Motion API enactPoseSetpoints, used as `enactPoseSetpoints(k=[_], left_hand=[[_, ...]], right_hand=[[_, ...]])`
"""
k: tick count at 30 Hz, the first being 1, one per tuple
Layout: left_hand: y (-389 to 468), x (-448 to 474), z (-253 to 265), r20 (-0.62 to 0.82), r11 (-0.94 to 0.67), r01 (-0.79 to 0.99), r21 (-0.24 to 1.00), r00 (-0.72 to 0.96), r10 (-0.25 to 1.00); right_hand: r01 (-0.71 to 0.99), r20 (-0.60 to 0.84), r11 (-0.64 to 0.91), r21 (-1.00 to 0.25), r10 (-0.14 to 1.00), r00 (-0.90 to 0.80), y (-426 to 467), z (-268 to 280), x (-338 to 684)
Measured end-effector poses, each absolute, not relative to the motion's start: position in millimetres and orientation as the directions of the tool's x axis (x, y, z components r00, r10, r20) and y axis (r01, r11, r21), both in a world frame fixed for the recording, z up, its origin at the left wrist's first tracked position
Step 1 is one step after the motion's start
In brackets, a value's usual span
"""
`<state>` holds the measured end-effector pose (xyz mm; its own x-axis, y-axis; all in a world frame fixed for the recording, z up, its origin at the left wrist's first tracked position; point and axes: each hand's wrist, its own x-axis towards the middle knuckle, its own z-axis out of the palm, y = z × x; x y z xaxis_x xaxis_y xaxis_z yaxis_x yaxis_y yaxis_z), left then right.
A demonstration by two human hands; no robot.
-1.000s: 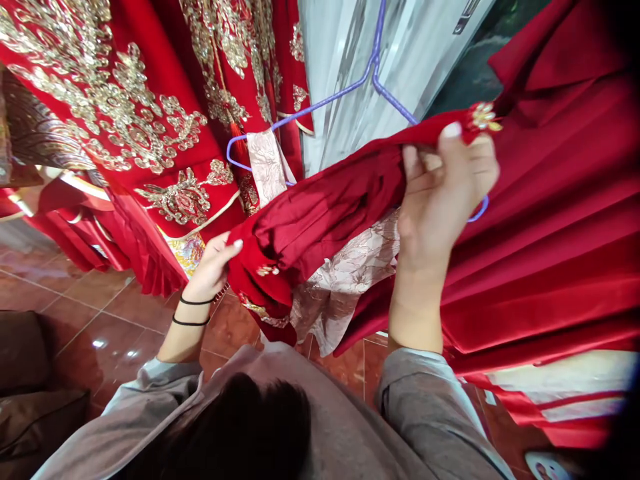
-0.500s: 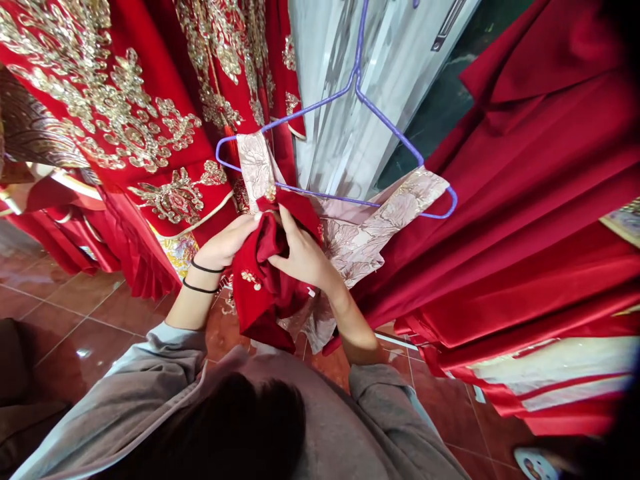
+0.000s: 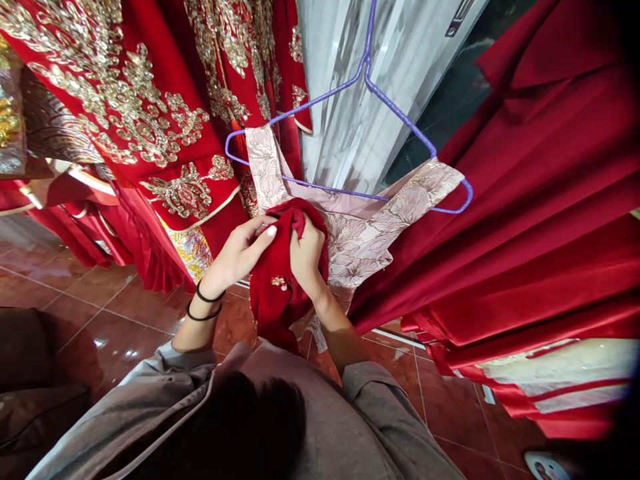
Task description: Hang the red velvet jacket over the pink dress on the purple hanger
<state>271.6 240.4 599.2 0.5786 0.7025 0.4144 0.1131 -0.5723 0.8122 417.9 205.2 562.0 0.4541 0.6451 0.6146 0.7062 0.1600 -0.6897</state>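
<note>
The place looked like a clothing shop or a costume room, since garments crowded it on both sides: red gowns with thick gold sequin embroidery [image 3: 115, 113] on the left, and long plain red garments [image 3: 505, 193] in deep folds on the right. Between them, a pale floral garment [image 3: 345, 247] hung with its straps near the two ends of a purple hanger [image 3: 367, 63], behind a beaded red piece [image 3: 273, 303], above a glossy reddish tiled floor [image 3: 125, 320].
</note>
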Motion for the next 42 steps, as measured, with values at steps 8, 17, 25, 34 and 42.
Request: enactPoseSetpoints(k=[8,17,25,34,42], left_hand=[[189,278,533,0.908,-0.972,0.181,0.151,0.363,0.209],[229,281,541,0.618,-0.740,0.138,0.659,0.461,0.636],[265,267,620,0.103,0.015,-0.297,0.955,0.378,0.920],[258,247,627,0.046,0.112,-0.398,0.911,0.368,0.928],[239,239,631,0.115,0.029,-0.310,0.950,0.435,0.893]], right_hand=[[0.467,0.531,0.263,-0.844,0.298,0.793,212,573,457],[0.587,0.638,0.251,-0.770,0.273,0.720,161,614,456],[0.696,0.630,0.107,-0.710,0.540,0.558,148,611,474],[0.586,0.521,0.456,-0.670,0.851,-0.067,156,594,479],[0.345,0.192,0.241,-0.907,0.966,-0.172,198,563,429]])
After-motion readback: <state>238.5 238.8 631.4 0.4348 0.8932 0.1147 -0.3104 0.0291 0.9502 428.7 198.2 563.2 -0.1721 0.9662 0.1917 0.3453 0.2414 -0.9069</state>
